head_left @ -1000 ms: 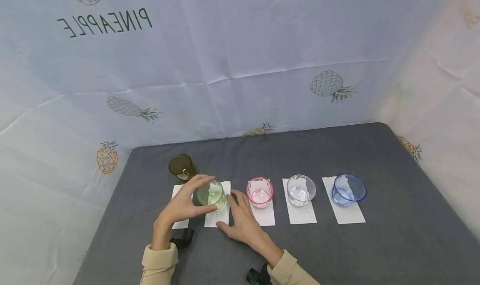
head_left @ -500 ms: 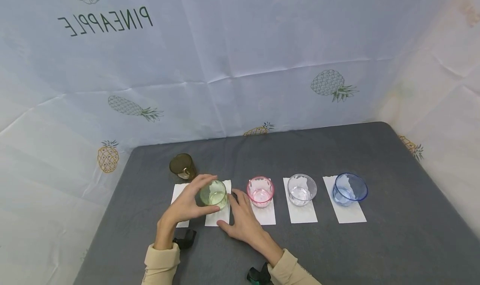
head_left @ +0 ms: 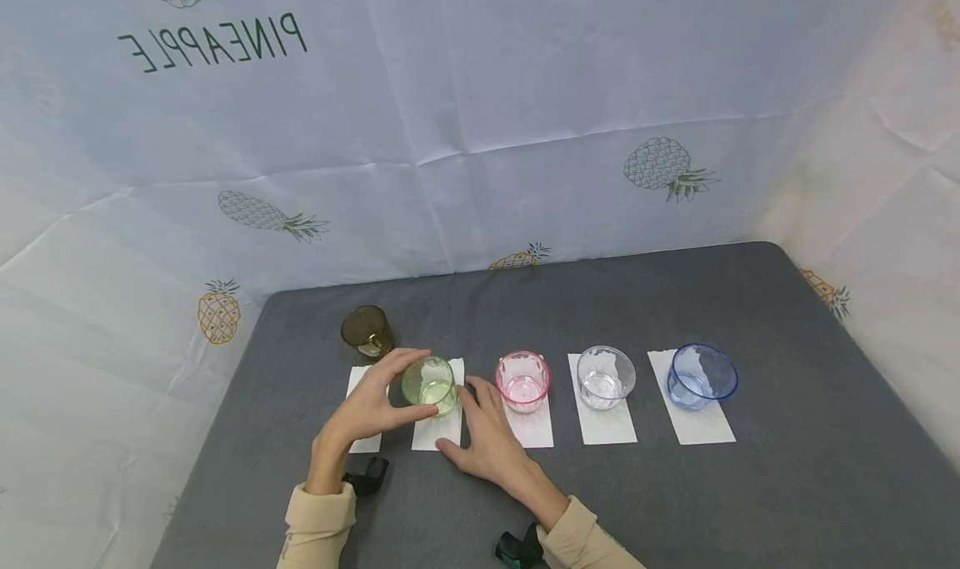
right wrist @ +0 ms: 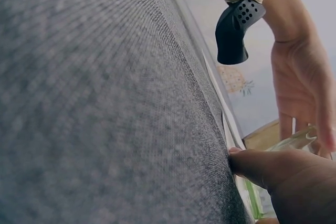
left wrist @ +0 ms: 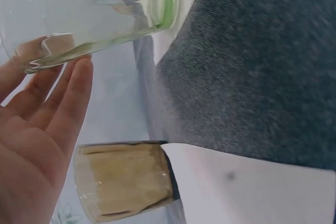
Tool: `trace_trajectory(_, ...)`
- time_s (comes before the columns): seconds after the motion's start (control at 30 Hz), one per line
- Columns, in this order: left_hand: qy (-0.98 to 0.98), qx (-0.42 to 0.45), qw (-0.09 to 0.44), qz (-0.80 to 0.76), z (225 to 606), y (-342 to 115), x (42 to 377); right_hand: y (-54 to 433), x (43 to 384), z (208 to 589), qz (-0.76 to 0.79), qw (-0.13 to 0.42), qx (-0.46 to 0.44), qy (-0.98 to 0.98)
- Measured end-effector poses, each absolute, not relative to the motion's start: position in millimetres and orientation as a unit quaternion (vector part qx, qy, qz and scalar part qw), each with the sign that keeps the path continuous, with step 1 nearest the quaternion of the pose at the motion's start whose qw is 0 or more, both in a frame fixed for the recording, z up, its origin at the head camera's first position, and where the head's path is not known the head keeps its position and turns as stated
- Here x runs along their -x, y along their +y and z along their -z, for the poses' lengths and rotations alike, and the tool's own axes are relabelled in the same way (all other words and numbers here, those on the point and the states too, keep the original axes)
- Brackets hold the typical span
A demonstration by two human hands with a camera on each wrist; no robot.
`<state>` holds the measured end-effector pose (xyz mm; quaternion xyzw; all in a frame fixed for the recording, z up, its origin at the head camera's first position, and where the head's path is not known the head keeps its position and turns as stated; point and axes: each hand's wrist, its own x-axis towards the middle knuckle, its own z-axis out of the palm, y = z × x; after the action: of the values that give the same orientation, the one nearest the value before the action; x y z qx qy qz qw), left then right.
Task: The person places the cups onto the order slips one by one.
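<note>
A pale green glass (head_left: 431, 388) stands on the second white paper strip (head_left: 437, 437) from the left. My left hand (head_left: 365, 404) curves its thumb and fingers round it from the left, fingertips at the far rim and thumb at the near side. In the left wrist view the fingers lie along the wall of the green glass (left wrist: 100, 14). On the right, my right hand (head_left: 487, 440) is spread low over the table, fingertips beside the glass and its strip. The right wrist view shows its thumb (right wrist: 262, 167) against the cloth.
A brown glass (head_left: 366, 329) stands behind the leftmost paper strip (head_left: 364, 446). To the right, a pink glass (head_left: 522, 383), a clear glass (head_left: 604, 379) and a blue glass (head_left: 701, 377) stand on their own strips. A pineapple-print cloth (head_left: 450, 94) hangs behind the grey table.
The green glass has shifted slightly right, and my left hand has followed, then eased back a little to the left. My right hand has kept its place.
</note>
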<state>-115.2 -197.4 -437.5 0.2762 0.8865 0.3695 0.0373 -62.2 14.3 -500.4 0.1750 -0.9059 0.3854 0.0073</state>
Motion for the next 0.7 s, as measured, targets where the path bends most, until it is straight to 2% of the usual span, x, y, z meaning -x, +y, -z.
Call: trace_trajectory(0.7,0.886,-0.284,0.045,-0.364,437.6,-199.0,117.8,13.2,61.4,501.6,-0.396,0.008,-0.163,-0.904)
